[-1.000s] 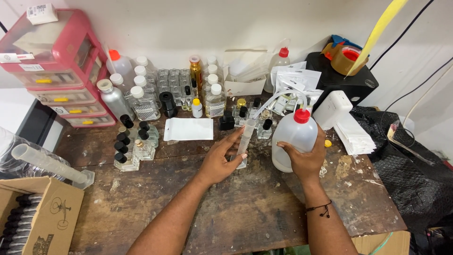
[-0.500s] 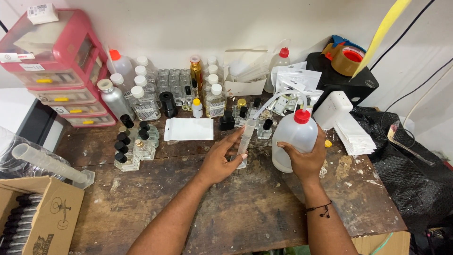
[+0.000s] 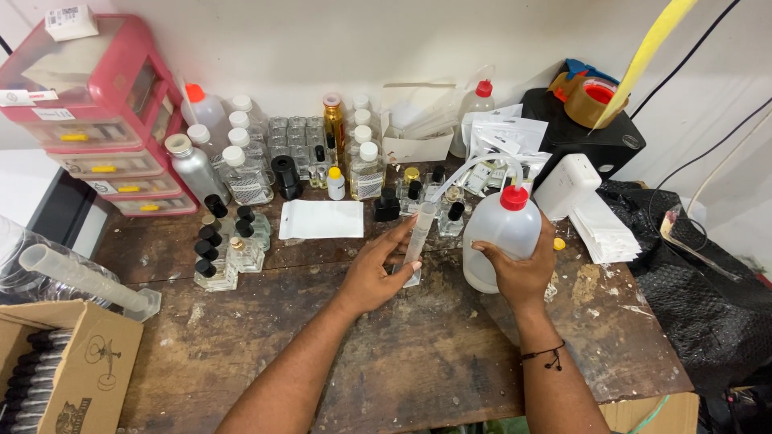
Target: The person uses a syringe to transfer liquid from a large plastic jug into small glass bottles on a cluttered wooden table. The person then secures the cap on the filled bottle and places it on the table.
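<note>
left hand wrapped round the cylinder, standing upright on the bench | right hand clamped on the wash bottle, its spout tube arched over the cylinder mouth | fill: can't tell any liquid level, judging pour barely underway

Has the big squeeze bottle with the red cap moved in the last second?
No. The squeeze bottle sits in the same spot, beside the white box, right hand on it.
</note>
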